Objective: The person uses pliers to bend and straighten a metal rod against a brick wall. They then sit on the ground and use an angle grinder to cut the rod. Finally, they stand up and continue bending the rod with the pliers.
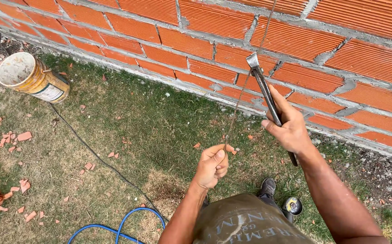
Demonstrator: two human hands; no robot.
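The left hand (211,166) was closed in a fist round the lower end of a thin wire (239,108), thumb pressed on top; the wire ran up from that fist, taut and slanting, past the head of the tool and out of the top of the frame in front of the brick wall (169,40). The right hand (288,129) was wrapped shut round the shaft of a dark metal nipper (263,88), held upright with its head level with a mortar joint; the head sat just beside the wire, but whether its jaws had hold of the wire could not be told.

By the look of it, the step in hand was tensioning the wire with the left hand while the tool was brought to it; the next move would seem to call for a steady pull from the fist and a careful placing of the tool's head on the strand.

On the grass (150,126) lay a tipped bucket (33,77), brick chips, a black cable (92,153), a blue hose (123,223) and, near the shoe (267,186), a grinder (292,206).
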